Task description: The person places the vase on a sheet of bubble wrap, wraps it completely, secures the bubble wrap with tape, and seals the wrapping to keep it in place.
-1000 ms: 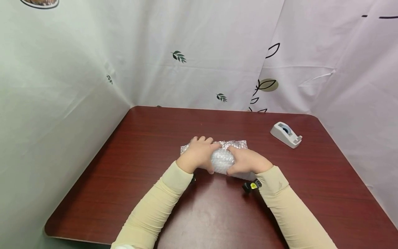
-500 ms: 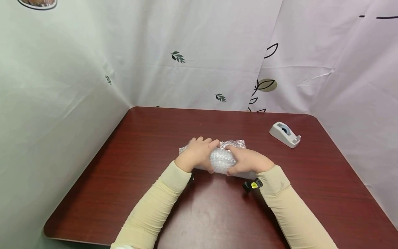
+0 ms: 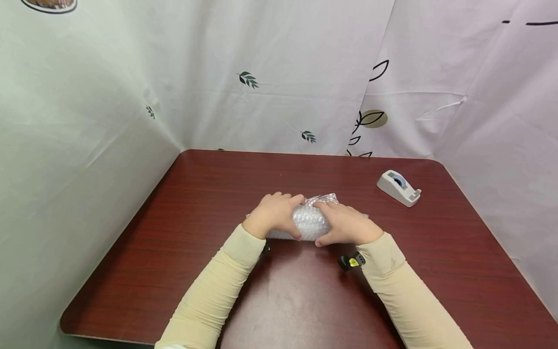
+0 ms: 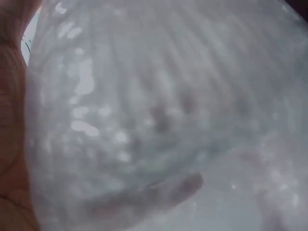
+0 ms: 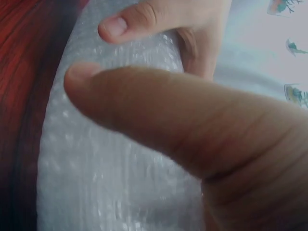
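Bubble-wrap bundle (image 3: pixel 310 223) lies on the tabletop (image 3: pixel 283 300), left of the tape dispenser (image 3: pixel 398 188), long axis crosswise. The left hand (image 3: pixel 276 213) and right hand (image 3: pixel 347 223) grip it; the right is nearer the dispenser.

Small makeshift booth (image 3: pixel 78 160), wider building unclear, white sheets (image 3: pixel 296 48) with leaf prints (image 3: pixel 248 79) around the reddish tabletop (image 3: pixel 279 295), its far and side edges enclosed, desk tape dispenser (image 3: pixel 398 188) near far right corner

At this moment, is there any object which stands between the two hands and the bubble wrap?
Nothing visible does: the left hand and the right hand already hold the bubble wrap directly. The tape dispenser sits apart, farther back on the table's right side.
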Demonstrator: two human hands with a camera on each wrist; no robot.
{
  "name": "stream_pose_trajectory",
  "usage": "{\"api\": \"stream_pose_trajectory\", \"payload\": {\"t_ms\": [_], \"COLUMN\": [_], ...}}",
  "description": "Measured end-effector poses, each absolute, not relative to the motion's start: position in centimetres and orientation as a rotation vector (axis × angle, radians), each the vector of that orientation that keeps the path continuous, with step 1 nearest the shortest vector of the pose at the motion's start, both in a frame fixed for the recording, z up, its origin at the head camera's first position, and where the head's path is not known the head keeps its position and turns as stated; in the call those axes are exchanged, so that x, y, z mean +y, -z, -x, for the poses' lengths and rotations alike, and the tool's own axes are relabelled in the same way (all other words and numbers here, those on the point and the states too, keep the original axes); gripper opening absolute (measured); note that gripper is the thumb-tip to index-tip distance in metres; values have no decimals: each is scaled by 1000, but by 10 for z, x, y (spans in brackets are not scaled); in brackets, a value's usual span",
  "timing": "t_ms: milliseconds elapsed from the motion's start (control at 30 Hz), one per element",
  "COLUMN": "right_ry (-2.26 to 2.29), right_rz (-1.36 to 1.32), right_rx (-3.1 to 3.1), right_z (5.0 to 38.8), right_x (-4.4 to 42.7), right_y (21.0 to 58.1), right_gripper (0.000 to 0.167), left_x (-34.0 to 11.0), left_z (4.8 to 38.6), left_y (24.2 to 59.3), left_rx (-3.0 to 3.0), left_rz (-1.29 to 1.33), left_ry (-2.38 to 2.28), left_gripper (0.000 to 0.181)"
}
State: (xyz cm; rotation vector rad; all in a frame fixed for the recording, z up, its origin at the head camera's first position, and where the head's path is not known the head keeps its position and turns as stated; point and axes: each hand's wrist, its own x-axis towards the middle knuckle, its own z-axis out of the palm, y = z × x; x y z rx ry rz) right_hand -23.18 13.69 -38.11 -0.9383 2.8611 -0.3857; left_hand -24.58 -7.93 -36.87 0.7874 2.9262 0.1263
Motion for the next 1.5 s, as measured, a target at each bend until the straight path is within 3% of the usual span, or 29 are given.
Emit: {"api": "stream_pose_trajectory", "payload": {"t_ms": [300,1133,1500], "right_ry": [217,404,541], "right_rz": [965,910,829], "right_rx": [2961,2892,2733], "right_z": [229,237,240], "right_x": [127,133,138], "right_y": [384,391,390], "right_gripper": [103,83,65], "left_x": [-86,-74,-69], "left_z": [253,231,229], "left_y": [369,361,364], "left_rx": [2869,2916,2955], "left_rz": [-702,-794,-829], "left_ry": [-195,11,61], "left_gripper": [81,92,89]}}
